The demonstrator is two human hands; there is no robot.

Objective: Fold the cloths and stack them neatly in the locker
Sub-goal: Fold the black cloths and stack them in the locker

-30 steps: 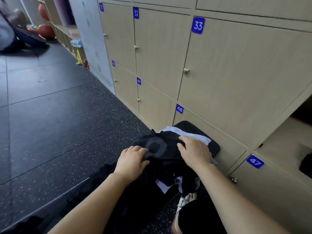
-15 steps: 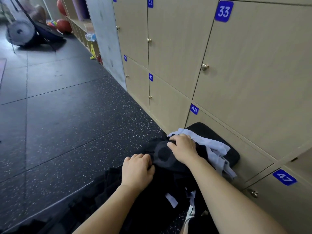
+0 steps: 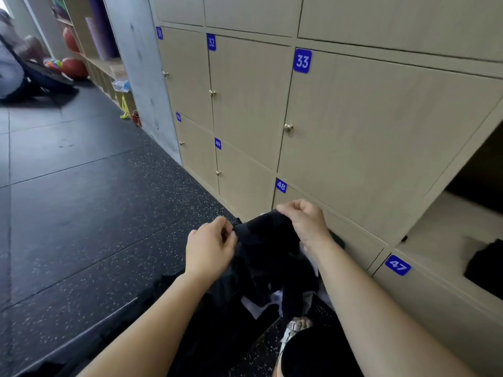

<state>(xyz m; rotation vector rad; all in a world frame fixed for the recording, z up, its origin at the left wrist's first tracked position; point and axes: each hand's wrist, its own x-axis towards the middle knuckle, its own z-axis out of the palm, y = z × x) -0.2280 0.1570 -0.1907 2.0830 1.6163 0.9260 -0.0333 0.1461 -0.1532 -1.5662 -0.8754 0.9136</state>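
Black cloth (image 3: 261, 240): looked soft, matt fabric, creased.
White cloth (image 3: 255, 306) beneath it: thin matt fabric.
Pale locker doors (image 3: 367, 148): showed smooth wood-grain laminate, satin.
Round door knob (image 3: 287, 128): was shiny polished metal.
Blue number plate (image 3: 302, 61): seemed glossy plastic.
Dark floor (image 3: 95, 227): was matt speckled rubber, grainy.
Grey pillar (image 3: 141, 77): was mottled bare concrete.

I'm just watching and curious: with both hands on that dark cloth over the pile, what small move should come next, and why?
Probably lift it and draw the hands apart to spread it. The left hand and right hand each pinch the top edge of the dark cloth, close together, and it hangs bunched over the pile, too crumpled to fold neatly.
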